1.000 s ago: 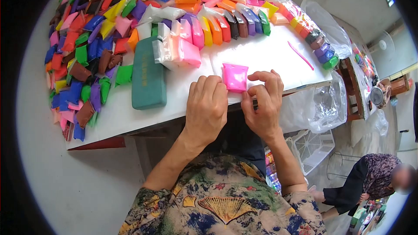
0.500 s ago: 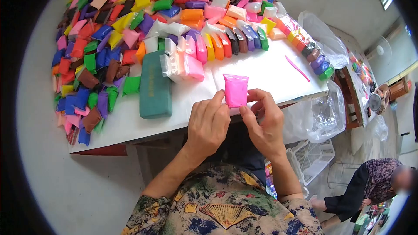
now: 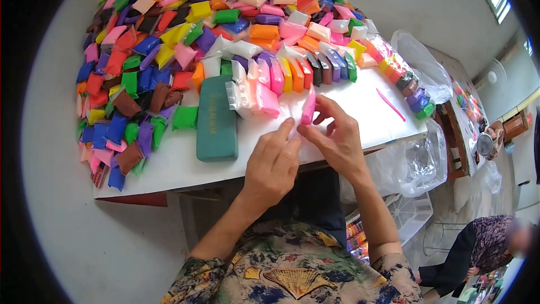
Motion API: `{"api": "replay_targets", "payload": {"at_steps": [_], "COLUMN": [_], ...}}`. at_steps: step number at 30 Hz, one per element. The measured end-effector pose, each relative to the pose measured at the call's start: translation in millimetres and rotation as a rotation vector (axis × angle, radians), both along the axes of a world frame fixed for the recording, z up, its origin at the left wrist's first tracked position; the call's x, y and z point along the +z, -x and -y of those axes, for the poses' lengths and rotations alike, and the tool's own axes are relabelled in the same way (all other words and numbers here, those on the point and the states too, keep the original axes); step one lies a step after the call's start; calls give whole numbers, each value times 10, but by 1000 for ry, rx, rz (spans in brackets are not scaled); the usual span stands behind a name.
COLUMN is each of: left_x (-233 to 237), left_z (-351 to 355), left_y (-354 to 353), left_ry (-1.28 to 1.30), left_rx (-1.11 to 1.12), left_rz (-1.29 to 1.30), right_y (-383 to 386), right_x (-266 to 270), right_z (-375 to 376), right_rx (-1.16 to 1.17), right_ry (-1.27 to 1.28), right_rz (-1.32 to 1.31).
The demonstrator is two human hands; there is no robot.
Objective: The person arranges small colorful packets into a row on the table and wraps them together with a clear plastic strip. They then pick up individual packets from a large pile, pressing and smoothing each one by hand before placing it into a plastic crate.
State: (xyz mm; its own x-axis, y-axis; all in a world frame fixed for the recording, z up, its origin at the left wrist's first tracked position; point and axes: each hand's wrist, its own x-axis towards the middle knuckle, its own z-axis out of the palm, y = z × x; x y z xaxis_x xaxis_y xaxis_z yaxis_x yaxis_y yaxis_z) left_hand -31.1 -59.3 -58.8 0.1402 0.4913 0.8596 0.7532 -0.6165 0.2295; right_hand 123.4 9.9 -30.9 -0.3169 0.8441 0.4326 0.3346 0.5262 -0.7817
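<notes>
A bright pink packet [image 3: 309,106] is pinched by my right hand [image 3: 336,138] just above the white table, turned so its narrow side faces me. Beside it, my left hand [image 3: 274,155] has its index finger stretched toward the packet, and I see nothing held in it. Beyond the hands stands a curved row of coloured packets, including an orange one [image 3: 297,74] and a green one [image 3: 351,70]. At the near left end of that row are pale pink packets [image 3: 266,100] in clear wrap. A green case [image 3: 217,121] lies left of them.
A large heap of coloured packets [image 3: 169,39] covers the table's left and back. A second row ends at a green packet [image 3: 426,110] on the right, near a pink strip [image 3: 391,104]. Clear plastic bags [image 3: 413,149] hang at the table edge. Another person [image 3: 478,247] sits lower right.
The pink packet has turned from flat-facing to edge-on and moved slightly away from me in my right hand. My left hand has come off it. The view has shifted a little.
</notes>
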Motion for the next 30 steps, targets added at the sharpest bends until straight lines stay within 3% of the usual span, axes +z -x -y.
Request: {"api": "replay_targets", "payload": {"at_steps": [1,2,9,24,30], "left_x": [0,-31,-123,-91,-88], "left_z": [12,10,-16,1,14], "left_y": [28,53,94,34,30], "left_ry": [20,57,102,132,146], "left_rx": [14,12,55,109,109], "left_rz": [44,114,140,144,124], "right_y": [38,89,325,395,416], "right_x": [-6,1,-49,-119,-188], "right_z": [-56,-94,-197,-277,-302], "right_rx": [-1,49,30,5,-43], "right_ry": [-94,-35,-212,-78,-164], "right_rz": [48,26,298,102,96]}}
